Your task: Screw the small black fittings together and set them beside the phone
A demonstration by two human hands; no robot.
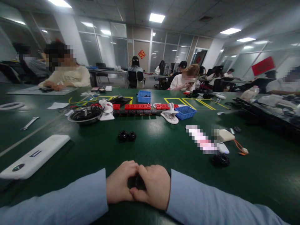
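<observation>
My left hand (120, 181) and my right hand (153, 186) rest together on the green table (164, 147) near its front edge, both in light blue sleeves. The fingers of both curl round a small dark object (136, 182) pressed between them; most of it is hidden. Two black ring-shaped parts (127, 136) lie side by side on the table beyond my hands. Another black ring part (221, 160) lies to the right.
A long white device (35, 156) lies at the left. Farther back stand a round black part with cables (84, 115), white clamps (170, 115), a row of red blocks (138, 107) and two blue baskets (186, 112). Several people sit at the table's far side and beyond.
</observation>
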